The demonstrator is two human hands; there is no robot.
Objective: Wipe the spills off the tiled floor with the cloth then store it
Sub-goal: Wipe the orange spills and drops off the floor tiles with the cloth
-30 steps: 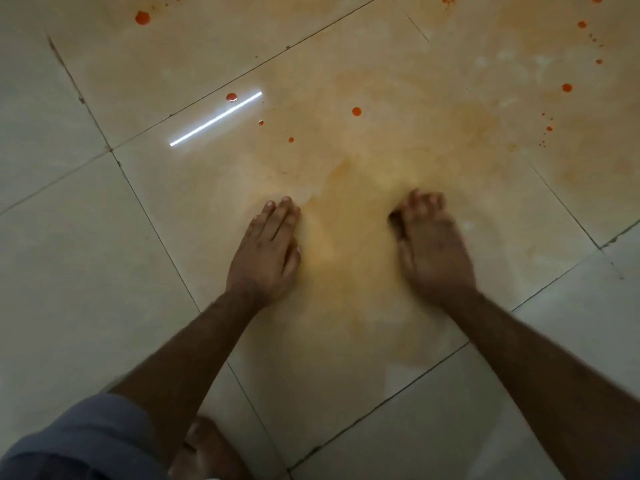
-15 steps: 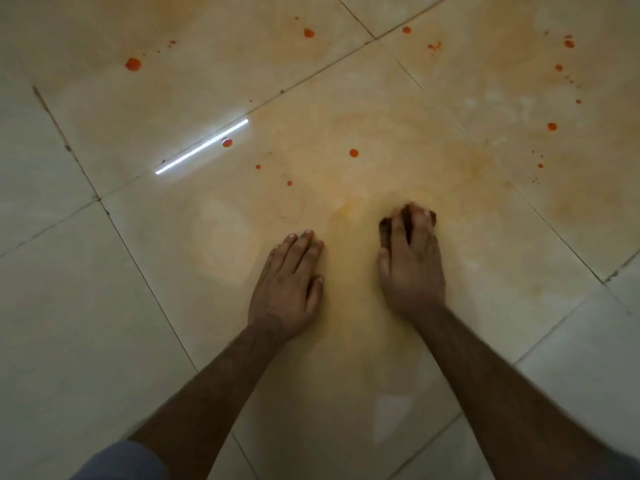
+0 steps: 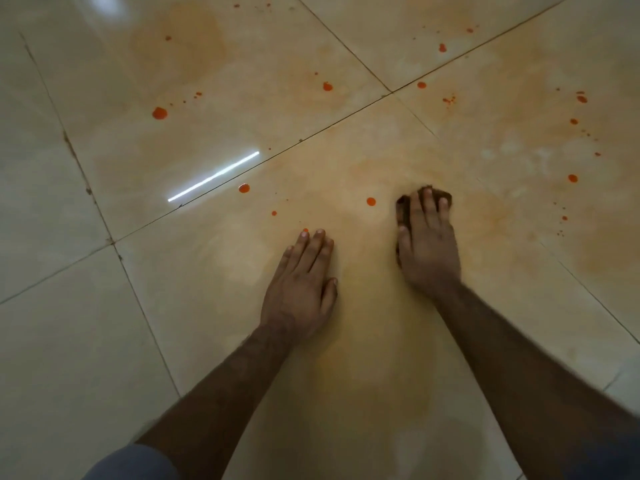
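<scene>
A glossy beige tiled floor (image 3: pixel 86 341) fills the view from above, crossed by dark grout lines (image 3: pixel 311 136) and streaked with a wide, pale orange smear (image 3: pixel 374 358) that runs from the near edge up the middle. A thin white light reflection (image 3: pixel 213 176) lies across the left centre. Two bare forearms reach in from the bottom edge. The left hand (image 3: pixel 301 289) rests flat on the tile, fingers straight and close together, holding nothing. The right hand (image 3: pixel 427 244) presses a small dark cloth (image 3: pixel 403 209) against the floor; its fingers arch over the cloth, though whether they curl under its edge cannot be told, and only the cloth's left side and far edge show past the fingers. The hands sit near each other but apart, the right one farther forward. Red-orange drops dot the tiles beyond them. The nearest drop (image 3: pixel 371 201) lies just left of the cloth, between the two hands' fingertips and closer to the right hand. Another drop (image 3: pixel 244 188) sits farther left, and a tiny one (image 3: pixel 305 230) touches the left fingertips. More drops (image 3: pixel 159 113) scatter well away toward the far side and right. Wiping is likely only partway done, and a short sweep leftward would probably catch the nearest drop.
</scene>
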